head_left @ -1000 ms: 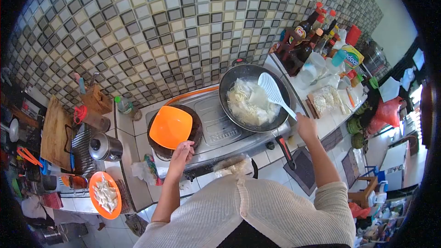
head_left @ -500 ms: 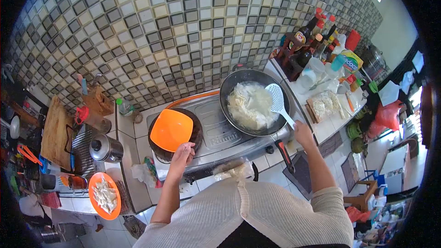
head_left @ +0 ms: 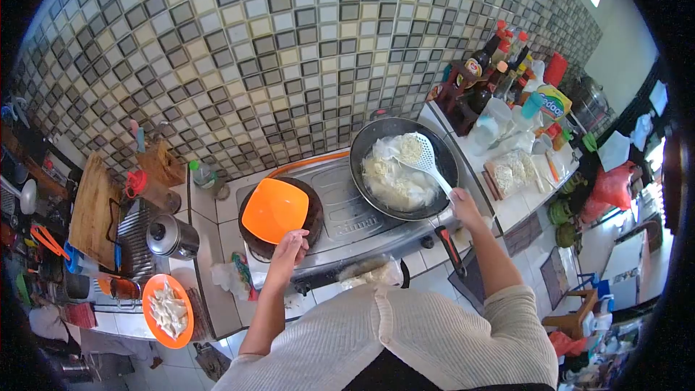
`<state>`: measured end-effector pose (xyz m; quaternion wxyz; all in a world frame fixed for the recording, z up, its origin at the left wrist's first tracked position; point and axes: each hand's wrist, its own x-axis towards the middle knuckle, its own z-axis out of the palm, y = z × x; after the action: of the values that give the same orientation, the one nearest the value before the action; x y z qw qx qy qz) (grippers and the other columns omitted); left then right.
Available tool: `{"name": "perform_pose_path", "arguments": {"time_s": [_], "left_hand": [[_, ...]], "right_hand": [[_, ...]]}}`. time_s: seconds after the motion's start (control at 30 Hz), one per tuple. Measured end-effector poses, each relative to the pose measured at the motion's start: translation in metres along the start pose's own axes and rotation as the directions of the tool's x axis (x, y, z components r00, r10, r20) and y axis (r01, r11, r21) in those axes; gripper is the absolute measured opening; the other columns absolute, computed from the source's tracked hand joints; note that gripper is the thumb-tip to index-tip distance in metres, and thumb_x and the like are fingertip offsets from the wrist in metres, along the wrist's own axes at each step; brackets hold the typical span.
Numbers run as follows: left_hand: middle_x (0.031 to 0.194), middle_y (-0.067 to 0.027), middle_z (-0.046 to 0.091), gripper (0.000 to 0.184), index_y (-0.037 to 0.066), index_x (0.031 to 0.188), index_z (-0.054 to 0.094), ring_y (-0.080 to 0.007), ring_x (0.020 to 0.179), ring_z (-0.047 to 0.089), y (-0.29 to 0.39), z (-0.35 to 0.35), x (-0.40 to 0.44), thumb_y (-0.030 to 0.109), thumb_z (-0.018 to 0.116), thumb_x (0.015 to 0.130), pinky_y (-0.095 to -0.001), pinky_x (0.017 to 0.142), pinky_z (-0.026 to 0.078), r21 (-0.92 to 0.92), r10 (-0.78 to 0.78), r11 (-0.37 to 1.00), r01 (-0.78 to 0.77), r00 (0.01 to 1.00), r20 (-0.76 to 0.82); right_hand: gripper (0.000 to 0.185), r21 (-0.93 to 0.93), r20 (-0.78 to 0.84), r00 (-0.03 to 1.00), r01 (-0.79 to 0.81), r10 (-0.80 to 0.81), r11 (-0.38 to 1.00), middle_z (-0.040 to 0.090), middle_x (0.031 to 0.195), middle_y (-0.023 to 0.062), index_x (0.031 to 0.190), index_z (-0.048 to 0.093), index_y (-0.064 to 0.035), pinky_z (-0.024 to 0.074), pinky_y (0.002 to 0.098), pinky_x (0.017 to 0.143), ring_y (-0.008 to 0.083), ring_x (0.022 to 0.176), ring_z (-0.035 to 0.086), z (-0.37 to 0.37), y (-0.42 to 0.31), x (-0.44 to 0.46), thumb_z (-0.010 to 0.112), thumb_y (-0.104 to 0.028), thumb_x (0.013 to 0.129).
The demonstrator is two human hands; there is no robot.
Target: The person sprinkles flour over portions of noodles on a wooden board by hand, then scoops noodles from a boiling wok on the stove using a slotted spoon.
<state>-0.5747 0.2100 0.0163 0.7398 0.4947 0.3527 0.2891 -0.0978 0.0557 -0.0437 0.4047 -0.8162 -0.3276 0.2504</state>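
My right hand (head_left: 466, 208) is wrapped round the handle of a white slotted spatula (head_left: 428, 157). The spatula's perforated head is in a black wok (head_left: 450, 146), against pale noodles (head_left: 391, 181) in cloudy liquid. My left hand (head_left: 289, 249) has its fingers curled together at the near right edge of an orange bowl (head_left: 275, 210). Whether those fingers touch the bowl or hold something small is unclear. The bowl rests on the left burner of a metal stove (head_left: 340, 185).
An orange plate (head_left: 152, 321) of white pieces stands at the left, near a lidded pot (head_left: 172, 236) and a wooden board (head_left: 93, 203). Several bottles (head_left: 479, 58) and bags stand right of the wok. The wok's handle (head_left: 452, 250) points toward my body. Behind the stove rises a tiled wall (head_left: 289, 51).
My right hand has drawn the spatula left and farther into the wok, against the noodles. My left hand stays beside the bowl. The whole view has shifted slightly.
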Motion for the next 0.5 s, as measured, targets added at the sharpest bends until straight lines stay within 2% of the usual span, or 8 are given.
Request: {"name": "perform_pose_path", "arguments": {"time_s": [0.07, 0.1, 0.17, 0.3, 0.37, 0.4, 0.47, 0.5], "left_hand": [[0.082, 0.0015, 0.048, 0.030, 0.004, 0.115, 0.051, -0.0039, 0.063, 0.038, -0.002, -0.005, -0.002, 0.027, 0.044, 0.097, -0.0181, 0.052, 0.029, -0.006, 0.014, 1.000, -0.014, 1.000, -0.006], [0.082, 0.0015, 0.048, 0.030, 0.004, 0.115, 0.051, -0.0039, 0.063, 0.038, -0.003, -0.006, -0.002, 0.027, 0.044, 0.097, -0.0181, 0.052, 0.029, -0.008, 0.017, 1.000, -0.017, 1.000, -0.008], [0.083, 0.0014, 0.048, 0.031, 0.004, 0.115, 0.052, -0.0039, 0.063, 0.037, -0.003, -0.008, -0.003, 0.028, 0.044, 0.097, -0.0183, 0.053, 0.029, 0.014, -0.002, 1.000, 0.002, 0.999, -0.036], [0.083, 0.0013, 0.049, 0.031, 0.004, 0.114, 0.052, -0.0039, 0.063, 0.037, -0.005, -0.010, -0.002, 0.029, 0.043, 0.098, -0.0184, 0.053, 0.029, 0.016, -0.003, 1.000, 0.004, 0.999, -0.038], [0.083, 0.0013, 0.049, 0.031, 0.004, 0.114, 0.052, -0.0038, 0.062, 0.037, -0.003, -0.008, -0.001, 0.029, 0.043, 0.098, -0.0182, 0.053, 0.029, 0.009, -0.002, 1.000, 0.002, 1.000, -0.021], [0.083, 0.0013, 0.049, 0.031, 0.004, 0.114, 0.052, -0.0038, 0.062, 0.037, -0.002, -0.006, 0.000, 0.029, 0.043, 0.098, -0.0182, 0.053, 0.029, 0.008, -0.005, 1.000, 0.005, 1.000, -0.020], [0.083, 0.0013, 0.049, 0.032, 0.004, 0.114, 0.052, -0.0037, 0.062, 0.037, -0.002, -0.003, 0.001, 0.030, 0.042, 0.098, -0.0183, 0.053, 0.029, 0.000, 0.008, 1.000, -0.008, 1.000, -0.009], [0.083, 0.0013, 0.049, 0.032, 0.004, 0.114, 0.052, -0.0037, 0.062, 0.037, -0.002, -0.003, 0.002, 0.030, 0.042, 0.098, -0.0183, 0.053, 0.029, 0.000, 0.007, 1.000, -0.007, 1.000, -0.007]], "right_hand": [[0.022, 0.135, 0.025, 0.993, -0.114, 0.111, 0.984, 0.052, 0.066, 0.0032, 0.090, 0.057, -0.0046, 0.0392, 0.0294, 0.050, 0.0126, 0.055, 0.049, -0.006, -0.019, -0.018, 0.047, -0.023, 0.094], [0.022, 0.133, 0.026, 0.994, -0.110, 0.108, 0.985, 0.052, 0.066, 0.0032, 0.090, 0.057, -0.0046, 0.0392, 0.0294, 0.050, 0.0126, 0.055, 0.049, -0.007, -0.010, -0.017, 0.047, -0.023, 0.094], [0.019, 0.098, -0.034, 0.998, 0.059, -0.055, 0.993, 0.043, 0.061, -0.0030, 0.093, 0.058, -0.0085, 0.0304, 0.0232, 0.041, 0.0061, 0.048, 0.039, -0.009, 0.020, -0.011, 0.047, -0.025, 0.096], [0.021, 0.168, -0.087, 0.996, 0.000, 0.015, 0.986, 0.044, 0.062, -0.0039, 0.090, 0.059, -0.0089, 0.0304, 0.0216, 0.042, 0.0042, 0.050, 0.039, -0.015, 0.021, -0.021, 0.048, -0.025, 0.095], [0.022, 0.067, -0.116, 0.992, -0.032, 0.039, 0.997, 0.051, 0.063, 0.0032, 0.088, 0.059, -0.0068, 0.0377, 0.0283, 0.046, 0.0136, 0.051, 0.049, -0.022, 0.012, -0.027, 0.049, -0.025, 0.094], [0.022, 0.066, -0.117, 0.992, -0.034, 0.042, 0.997, 0.051, 0.063, 0.0032, 0.088, 0.059, -0.0068, 0.0377, 0.0283, 0.046, 0.0136, 0.051, 0.049, -0.020, 0.014, -0.027, 0.049, -0.025, 0.094], [0.022, -0.424, -0.297, 0.872, 0.244, -0.389, 0.872, 0.058, 0.071, 0.0135, 0.090, 0.056, -0.0043, 0.0430, 0.0383, 0.057, 0.0284, 0.062, 0.058, -0.017, 0.017, -0.027, 0.048, -0.024, 0.093], [0.022, -0.424, -0.299, 0.872, 0.242, -0.387, 0.873, 0.058, 0.071, 0.0135, 0.090, 0.056, -0.0043, 0.0430, 0.0383, 0.057, 0.0284, 0.062, 0.058, -0.018, 0.011, -0.029, 0.048, -0.024, 0.093]]}}
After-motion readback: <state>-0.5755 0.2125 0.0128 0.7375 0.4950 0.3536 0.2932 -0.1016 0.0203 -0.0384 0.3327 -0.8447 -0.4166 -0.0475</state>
